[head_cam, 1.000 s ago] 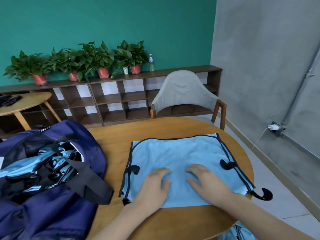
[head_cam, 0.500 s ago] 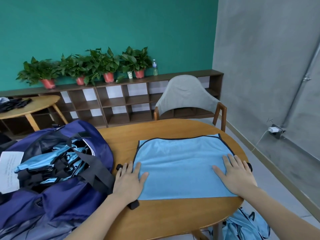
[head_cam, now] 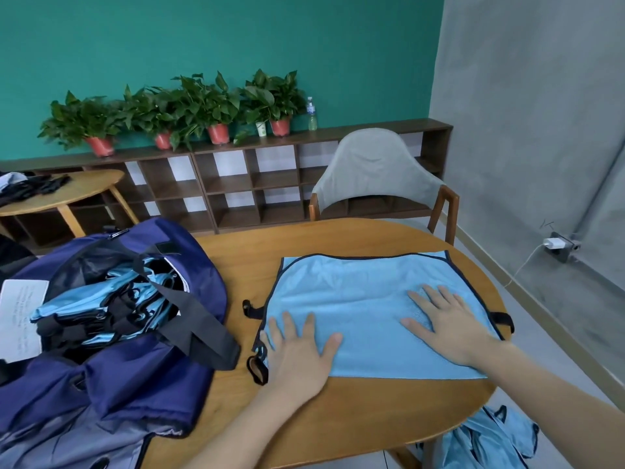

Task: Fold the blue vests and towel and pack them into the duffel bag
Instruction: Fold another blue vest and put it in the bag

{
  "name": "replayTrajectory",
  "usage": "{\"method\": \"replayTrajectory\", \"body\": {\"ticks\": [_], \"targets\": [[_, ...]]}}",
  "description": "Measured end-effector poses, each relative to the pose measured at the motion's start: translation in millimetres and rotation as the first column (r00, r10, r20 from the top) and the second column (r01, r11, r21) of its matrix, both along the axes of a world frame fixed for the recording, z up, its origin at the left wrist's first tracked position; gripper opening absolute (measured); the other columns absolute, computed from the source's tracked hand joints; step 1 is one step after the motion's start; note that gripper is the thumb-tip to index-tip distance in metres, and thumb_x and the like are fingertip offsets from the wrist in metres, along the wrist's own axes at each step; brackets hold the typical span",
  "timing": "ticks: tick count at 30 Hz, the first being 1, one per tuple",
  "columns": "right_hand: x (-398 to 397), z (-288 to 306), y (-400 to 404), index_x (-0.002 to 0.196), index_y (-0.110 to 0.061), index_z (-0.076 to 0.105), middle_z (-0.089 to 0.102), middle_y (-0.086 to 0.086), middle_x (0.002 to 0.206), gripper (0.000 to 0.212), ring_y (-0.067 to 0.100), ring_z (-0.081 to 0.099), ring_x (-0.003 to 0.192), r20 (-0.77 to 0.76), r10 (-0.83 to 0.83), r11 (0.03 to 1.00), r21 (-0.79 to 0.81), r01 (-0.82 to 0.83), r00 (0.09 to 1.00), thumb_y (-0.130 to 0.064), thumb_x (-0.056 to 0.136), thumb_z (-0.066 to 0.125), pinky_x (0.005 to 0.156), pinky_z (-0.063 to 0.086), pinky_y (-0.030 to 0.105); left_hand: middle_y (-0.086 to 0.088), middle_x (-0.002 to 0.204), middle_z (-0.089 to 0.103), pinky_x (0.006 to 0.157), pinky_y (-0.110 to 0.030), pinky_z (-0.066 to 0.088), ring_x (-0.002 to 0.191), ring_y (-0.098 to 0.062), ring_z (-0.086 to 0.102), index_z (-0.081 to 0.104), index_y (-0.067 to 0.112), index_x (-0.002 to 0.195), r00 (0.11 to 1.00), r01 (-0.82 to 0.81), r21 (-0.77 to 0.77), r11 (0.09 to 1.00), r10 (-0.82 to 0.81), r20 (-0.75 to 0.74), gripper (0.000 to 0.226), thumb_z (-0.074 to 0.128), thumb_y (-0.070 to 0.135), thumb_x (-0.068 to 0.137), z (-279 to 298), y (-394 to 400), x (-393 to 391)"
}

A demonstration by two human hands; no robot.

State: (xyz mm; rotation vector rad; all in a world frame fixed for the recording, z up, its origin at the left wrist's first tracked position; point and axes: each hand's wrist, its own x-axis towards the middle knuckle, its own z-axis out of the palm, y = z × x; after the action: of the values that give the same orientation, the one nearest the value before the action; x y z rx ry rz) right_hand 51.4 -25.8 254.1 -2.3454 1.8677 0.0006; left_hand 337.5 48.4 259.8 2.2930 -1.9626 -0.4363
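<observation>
While flat on the table [head_cam: 338,418] at frame centre, the blue vest [head_cam: 358,299] is pressed by left hand [head_cam: 297,350] and right hand [head_cam: 449,323], fingers spread, apart; duffel bag [head_cam: 135,367] seen lower left.

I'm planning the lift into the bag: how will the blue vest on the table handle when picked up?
Likely floppy: the blue vest lies flat under the left hand and right hand. Probably light, being thin. Its black straps may dangle and catch.

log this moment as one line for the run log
step: flattening vest | left hand: flat on blue vest | right hand: flat on vest | vest: on table | duffel bag: open, vests inside
</observation>
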Motion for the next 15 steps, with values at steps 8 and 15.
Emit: {"method": "replayTrajectory", "body": {"ticks": [8, 15], "targets": [[33, 54, 3, 0.070, -0.022, 0.056, 0.051, -0.007, 0.057, 0.072, 0.012, 0.049, 0.052, -0.261, -0.072, 0.942, -0.336, -0.021, 0.963, -0.075, 0.095, 0.015, 0.052, 0.039, 0.027, -0.013, 0.168, 0.009, 0.120, -0.061, -0.006, 0.153, -0.041, -0.002, 0.011, 0.031, 0.161, 0.829, 0.195, -0.116, 0.974, -0.100, 0.549, 0.073, 0.004, 0.068, 0.098, 17, -118, 80], [33, 18, -16, 0.137, -0.029, 0.055, 0.054, -0.011, 0.137, 0.061, 0.011, 0.045, 0.129, 0.007, 0.211, 0.957, -0.205, -0.205, 0.978, -0.070, 0.097, 0.032, 0.108, 0.036, 0.030, -0.008, 0.167, 0.016, 0.124, -0.051, -0.003, 0.156, -0.028, 0.003, 0.022, 0.027, 0.160, 0.968, 0.186, -0.204, 0.961, -0.144, 0.204, 0.060, 0.022, 0.054, 0.106, 13, -124, 46]]}}
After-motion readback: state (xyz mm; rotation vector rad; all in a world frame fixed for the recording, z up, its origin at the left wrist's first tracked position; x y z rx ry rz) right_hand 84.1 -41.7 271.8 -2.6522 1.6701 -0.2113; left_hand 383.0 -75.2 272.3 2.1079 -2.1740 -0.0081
